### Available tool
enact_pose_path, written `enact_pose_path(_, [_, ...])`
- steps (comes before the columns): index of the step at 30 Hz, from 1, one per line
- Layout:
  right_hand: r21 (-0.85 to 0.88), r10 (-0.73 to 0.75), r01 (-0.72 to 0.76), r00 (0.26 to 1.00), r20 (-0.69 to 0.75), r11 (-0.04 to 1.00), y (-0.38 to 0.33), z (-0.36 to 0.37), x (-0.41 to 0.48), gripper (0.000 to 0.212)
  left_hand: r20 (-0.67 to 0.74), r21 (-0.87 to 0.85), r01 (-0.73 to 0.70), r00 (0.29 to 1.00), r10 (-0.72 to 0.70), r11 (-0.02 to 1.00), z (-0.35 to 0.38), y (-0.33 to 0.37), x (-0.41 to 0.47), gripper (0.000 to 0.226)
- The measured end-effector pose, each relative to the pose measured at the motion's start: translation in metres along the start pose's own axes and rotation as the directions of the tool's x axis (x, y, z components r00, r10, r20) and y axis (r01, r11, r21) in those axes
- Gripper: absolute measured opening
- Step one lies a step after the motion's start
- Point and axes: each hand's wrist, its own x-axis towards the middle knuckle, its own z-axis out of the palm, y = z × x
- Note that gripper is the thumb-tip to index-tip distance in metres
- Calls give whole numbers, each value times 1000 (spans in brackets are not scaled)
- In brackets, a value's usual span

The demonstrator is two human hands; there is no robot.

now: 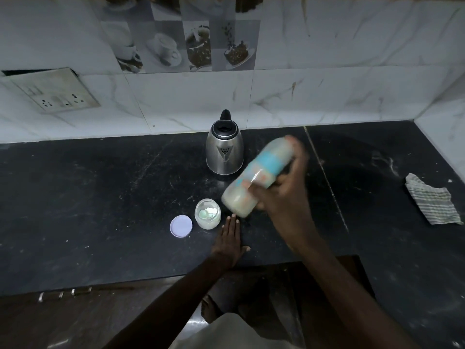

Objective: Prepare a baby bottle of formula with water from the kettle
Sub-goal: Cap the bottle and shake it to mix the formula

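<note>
Right hand wrapped tight around blurred, tilted baby bottle with blue ring, milky inside, right of frame centre, above black stone counter. Left hand flat, fingers spread, empty, beside open glass powder jar; steel kettle behind.

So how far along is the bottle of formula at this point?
Mostly done, it seems. The baby bottle already holds milky liquid and is capped, so water and powder look added. In hand: the right hand holds it tilted and motion-blurred, likely shaking, while the left hand rests flat on the counter. Left: the formula jar sits open, its lid beside it, and the kettle lid is up.
</note>
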Motion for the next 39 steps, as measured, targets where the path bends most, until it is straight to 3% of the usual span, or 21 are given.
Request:
enact_pose_path(2, [20, 42, -45, 993, 111, 999, 2, 3, -6, 101, 5, 9, 6, 1000, -6, 1000, 0, -1, 0, 100])
enact_pose_path(5, [132, 33, -16, 991, -127, 991, -2, 0, 2, 95, -22, 5, 2, 1000, -2, 1000, 0, 0, 0, 100])
enact_pose_path(6, [135, 34, -16, 990, -134, 991, 0, 1, 3, 94, -19, 4, 1, 1000, -1, 1000, -1, 1, -1, 99])
enact_pose_path(9, [74, 86, -94, 991, 104, 993, 1, 12, -3, 96, 0, 0, -4, 1000, 4, 1000, -1, 0, -2, 99])
enact_pose_path(10, [66, 83, -91, 990, 111, 994, 1, 12, -2, 96, 4, -2, -5, 1000, 5, 1000, -2, -1, -2, 99])
enact_pose_path(14, [143, 52, -31, 988, -144, 989, 0, 6, 9, 93, 1, 0, -8, 1000, 8, 1000, -3, 1, -3, 100])
enact_pose_path(17, [60, 112, -115, 992, 56, 992, 7, 12, -1, 94, 15, 17, -17, 1000, 17, 1000, -2, -1, -2, 99])
enact_pose_path(18, [57, 122, -125, 990, 65, 990, 8, 12, -2, 95, 22, 14, -19, 1000, 19, 1000, -3, -1, -2, 99])
enact_pose_path(22, [149, 65, -35, 978, -199, 988, 10, 3, 8, 93, 21, -8, -22, 1000, 22, 1000, -4, -2, -2, 100])
enact_pose_path(26, [16, 118, -119, 993, 11, 993, 17, 11, -4, 94, 32, -1, -20, 999, 20, 1000, -7, -1, -2, 100])
enact_pose_path(30, [137, 81, -48, 966, -244, 989, 17, 3, 3, 94, 21, 0, -31, 999, 31, 1000, -4, -4, -3, 98])
enact_pose_path(34, [-33, 96, -95, 995, 32, 995, 21, 9, -13, 101, 42, -9, -48, 998, 49, 999, -3, -9, -4, 100])
enact_pose_path(35, [-59, 72, -70, 997, 21, 996, 21, 8, -14, 102, 41, -1, -55, 998, 55, 998, -3, -12, -4, 102])
enact_pose_path(38, [10, 38, -37, 974, -225, 999, 21, 4, -6, 100, 24, 29, -64, 998, 63, 998, -2, -19, -4, 109])
enact_pose_path(39, [20, 48, -45, 971, -234, 999, 21, 5, -6, 100, 27, 26, -68, 997, 67, 997, -2, -20, -3, 110])
